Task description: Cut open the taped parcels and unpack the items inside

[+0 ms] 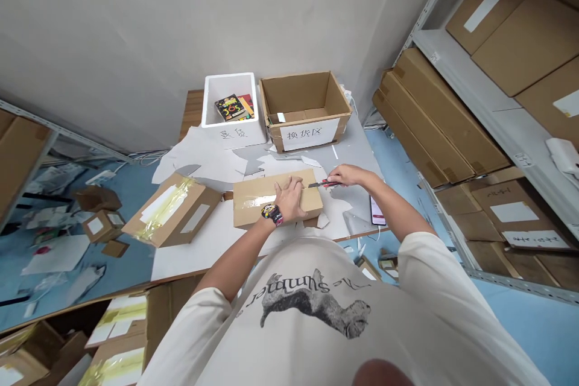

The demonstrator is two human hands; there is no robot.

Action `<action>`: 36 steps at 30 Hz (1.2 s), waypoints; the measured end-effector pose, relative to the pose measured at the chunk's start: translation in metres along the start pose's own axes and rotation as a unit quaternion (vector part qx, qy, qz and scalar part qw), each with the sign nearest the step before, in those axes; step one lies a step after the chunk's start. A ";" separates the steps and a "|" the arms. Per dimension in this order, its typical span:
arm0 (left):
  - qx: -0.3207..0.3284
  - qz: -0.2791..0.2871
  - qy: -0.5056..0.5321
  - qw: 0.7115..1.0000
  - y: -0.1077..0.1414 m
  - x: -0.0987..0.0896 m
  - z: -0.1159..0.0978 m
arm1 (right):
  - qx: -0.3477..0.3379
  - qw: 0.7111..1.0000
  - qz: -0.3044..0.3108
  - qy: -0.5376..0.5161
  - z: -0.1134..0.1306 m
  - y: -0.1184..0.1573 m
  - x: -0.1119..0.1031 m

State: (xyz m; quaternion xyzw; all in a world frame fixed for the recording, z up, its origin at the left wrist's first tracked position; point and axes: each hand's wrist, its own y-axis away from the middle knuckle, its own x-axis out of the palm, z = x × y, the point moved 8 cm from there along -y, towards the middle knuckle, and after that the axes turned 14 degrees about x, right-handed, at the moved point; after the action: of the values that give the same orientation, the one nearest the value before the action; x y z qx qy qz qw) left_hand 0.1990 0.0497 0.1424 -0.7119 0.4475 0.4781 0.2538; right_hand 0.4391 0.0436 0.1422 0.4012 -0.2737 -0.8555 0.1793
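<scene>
A closed cardboard box (248,200) with clear tape along its top lies on the table in front of me. My left hand (291,198) rests flat on the box's top, right of its middle, fingers spread. From the right, my right hand (346,175) is closed around a red and black utility knife (326,183). The knife's tip points left and lies at the tape near the box's right end; whether it cuts in is too small to tell. Another taped box (174,210) stands tilted in view to the left.
Behind stand a white foam bin (244,136) holding books and an open cardboard bin (339,110). A phone (377,211) lies at the table's right edge. Paper scraps cover the tabletop (199,256). Shelves (479,84) with boxes rise at right.
</scene>
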 end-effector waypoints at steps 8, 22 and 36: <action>0.001 -0.023 0.018 1.000 -0.003 -0.002 0.006 | 0.035 0.983 0.160 -0.080 -0.033 0.031 0.027; -0.041 -0.269 0.444 0.854 0.073 -0.013 0.021 | -0.083 0.954 -0.203 -0.206 0.142 0.052 0.122; -0.189 -0.280 0.463 0.819 0.278 -0.043 0.192 | 0.047 0.953 -0.159 0.252 0.258 -0.024 0.189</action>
State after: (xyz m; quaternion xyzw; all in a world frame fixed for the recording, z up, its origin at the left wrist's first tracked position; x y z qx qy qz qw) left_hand -0.1389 0.0875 0.1203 -0.9781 0.1940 0.0755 0.0000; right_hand 0.1189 0.0470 0.1527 0.6501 -0.1920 -0.7303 0.0850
